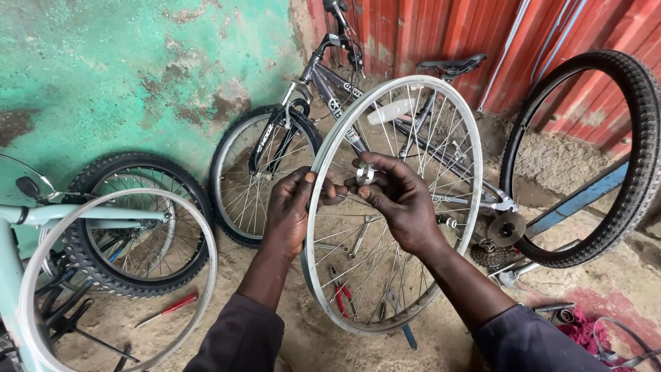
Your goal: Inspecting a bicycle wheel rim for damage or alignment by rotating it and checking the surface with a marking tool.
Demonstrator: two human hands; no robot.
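Observation:
A bare silver bicycle wheel with spokes and no tyre stands upright in front of me. My left hand sits behind its near rim, with the fingers pinched on the hub axle. My right hand reaches through the spokes and holds a small silver hub part at the wheel's centre. Both hands meet at the hub.
A dark bicycle leans against the red corrugated wall. A loose black tyre stands at right beside a blue frame bar. At left lie a bare rim and a tyred wheel. Red-handled pliers, a spanner and a red screwdriver lie on the dirt floor.

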